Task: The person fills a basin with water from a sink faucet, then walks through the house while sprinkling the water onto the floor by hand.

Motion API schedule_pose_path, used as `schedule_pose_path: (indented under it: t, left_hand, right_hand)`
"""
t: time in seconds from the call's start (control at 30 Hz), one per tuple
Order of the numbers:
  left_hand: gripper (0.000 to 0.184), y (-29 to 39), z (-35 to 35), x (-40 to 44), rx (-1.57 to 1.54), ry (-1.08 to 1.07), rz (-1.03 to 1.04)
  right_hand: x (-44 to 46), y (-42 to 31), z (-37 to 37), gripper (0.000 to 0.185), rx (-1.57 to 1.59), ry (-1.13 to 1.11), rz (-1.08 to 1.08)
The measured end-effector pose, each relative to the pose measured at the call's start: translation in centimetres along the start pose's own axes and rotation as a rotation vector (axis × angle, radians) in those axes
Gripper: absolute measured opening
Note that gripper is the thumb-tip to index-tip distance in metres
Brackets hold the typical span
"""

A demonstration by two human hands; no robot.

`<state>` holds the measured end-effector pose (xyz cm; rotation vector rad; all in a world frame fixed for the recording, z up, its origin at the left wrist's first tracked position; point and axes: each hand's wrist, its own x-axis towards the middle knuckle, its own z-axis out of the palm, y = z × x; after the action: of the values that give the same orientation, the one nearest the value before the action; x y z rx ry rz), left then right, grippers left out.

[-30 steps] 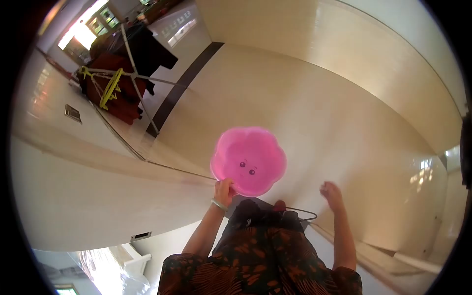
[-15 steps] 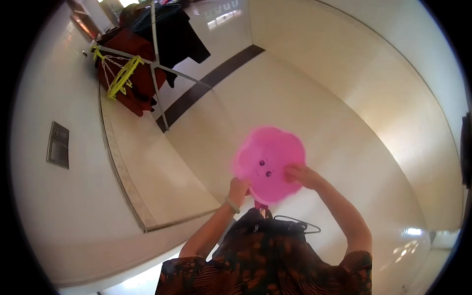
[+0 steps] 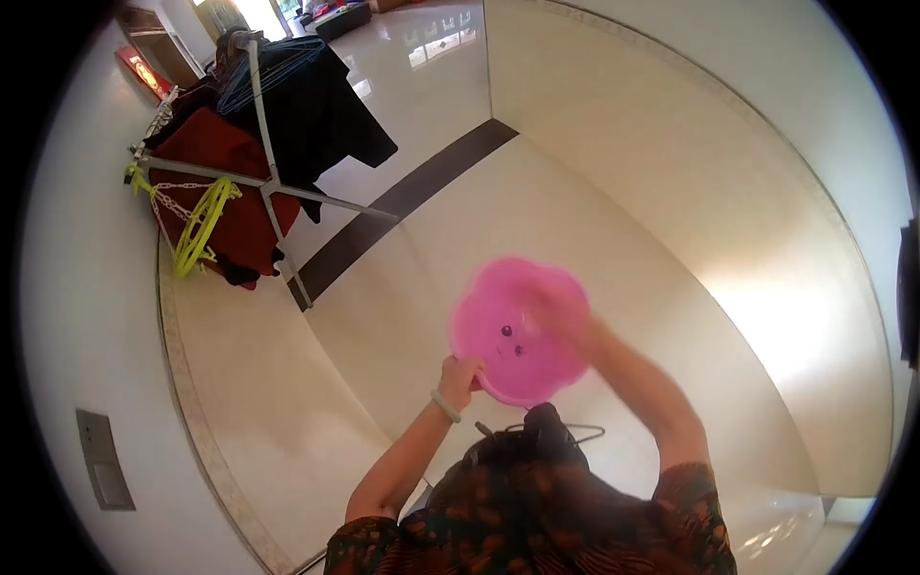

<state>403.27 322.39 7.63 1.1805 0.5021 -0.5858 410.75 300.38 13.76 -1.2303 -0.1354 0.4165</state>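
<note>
A pink scalloped basin (image 3: 489,305) with a small printed face on its bottom hangs in front of my body, its inside turned up toward me. On its lower left rim, my left hand (image 3: 461,377) is closed, the fingers wrapped round the edge; a pale band circles that wrist. My right hand (image 3: 558,309) is over the inside of the basin, smeared by motion. Its fingers do not show clearly, and I cannot tell whether they touch the surface.
A metal drying rack (image 3: 270,185) with dark and rust-red clothes (image 3: 213,151) stands at upper left, a yellow-green clip hanger (image 3: 199,230) on it. A dark strip (image 3: 412,196) crosses the tiled floor. Walls flank both sides; a switch plate (image 3: 105,460) is at left.
My right hand has swept from the basin's right edge inward and up, and is now more blurred. The basin has shifted slightly; my left hand still holds its rim. The view has turned.
</note>
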Motion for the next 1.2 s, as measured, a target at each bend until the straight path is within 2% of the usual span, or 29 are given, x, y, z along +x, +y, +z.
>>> schedule_pose_path:
  t: [0.03,0.07,0.1,0.13,0.17,0.2,0.27,0.37,0.4,0.47,0.6,0.67,0.7,0.77,0.8,0.83,0.93,1.0,1.03,1.07,1.13,1.2]
  left_hand:
    - [0.010,1.1,1.0,1.4,-0.053,0.016,0.008]
    - [0.011,2.8,2.2,3.6,-0.103,0.030,0.023]
    - [0.011,3.4,2.5,4.9,-0.096,0.038,0.024]
    - [0.010,3.4,2.8,6.5,0.070,-0.002,0.165]
    - [0.010,4.9,4.0,8.4,0.146,-0.021,0.241]
    - [0.010,6.3,5.2,10.3,0.220,-0.035,0.318]
    - [0.009,9.0,7.6,12.0,-0.138,0.177,0.102]
    - [0.008,12.5,8.7,15.5,-0.144,0.202,0.105]
    - [0.008,13.7,8.9,16.9,-0.146,0.210,0.101]
    - [0.008,16.1,9.6,20.3,-0.120,0.189,0.127]
    - [0.010,20.4,10.6,27.0,-0.136,0.196,0.135]
    - [0.013,22.8,11.2,31.0,-0.193,0.247,0.105]
    - [0.013,24.0,11.3,33.0,-0.201,0.244,0.106]
    - [0.016,26.9,11.4,36.6,-0.190,0.166,0.093]
    - [0.016,29.3,11.3,39.3,-0.198,0.159,0.107]
    - [0.016,30.5,11.1,40.7,-0.172,0.148,0.092]
    - [0.016,35.2,11.4,44.3,-0.141,0.171,0.084]
    - [0.016,38.6,11.4,47.0,-0.132,0.195,0.079]
    - [0.017,40.3,11.0,49.0,-0.132,0.190,0.079]
    - [0.018,41.2,10.6,49.8,-0.131,0.179,0.084]
    - [0.018,44.9,10.6,53.9,-0.126,0.169,0.118]
    - [0.019,47.3,10.6,56.2,-0.136,0.183,0.132]
  right_hand:
    - [5.4,-1.9,-2.6,0.029,0.741,-0.097,-0.047]
    - [8.7,-9.7,-2.6,0.027,0.748,-0.098,-0.271]
    - [10.1,-15.7,-2.3,0.025,0.769,0.022,-0.319]
    - [11.2,-19.4,-3.2,0.024,0.786,0.141,-0.370]
    - [13.2,-20.3,-5.4,0.024,0.785,0.129,-0.375]
    - [15.2,-19.8,-8.0,0.024,0.688,0.157,-0.300]
    - [18.1,-16.5,-12.6,0.023,0.518,0.144,-0.119]
    - [20.8,-9.6,-17.5,0.021,0.337,0.074,0.168]
    - [21.6,-8.3,-18.0,0.021,0.340,0.070,0.176]
    - [23.6,-6.5,-19.4,0.024,0.271,0.092,0.341]
    - [28.9,-4.9,-21.6,0.027,0.187,0.105,0.454]
    - [32.3,-4.9,-22.9,0.028,-0.071,0.170,0.581]
    - [34.4,-3.6,-24.0,0.028,-0.079,0.170,0.582]
    - [39.3,-1.6,-25.9,0.026,0.218,0.225,0.669]
    - [42.6,-4.5,-25.5,0.026,0.203,0.223,0.659]
    - [43.9,-9.3,-23.4,0.025,0.196,0.193,0.428]
    - [57.8,-18.2,-25.8,0.031,0.024,-0.100,-0.275]
    - [65.4,-25.9,-26.2,0.033,0.679,0.063,-0.330]
    - [66.5,-31.1,-24.4,0.032,0.836,0.199,-0.348]
    - [67.4,-30.1,-25.6,0.032,0.833,0.196,-0.363]
    - [72.6,-26.3,-30.7,0.028,0.608,0.073,-0.015]
    - [73.3,-23.7,-31.3,0.025,0.447,0.111,0.158]
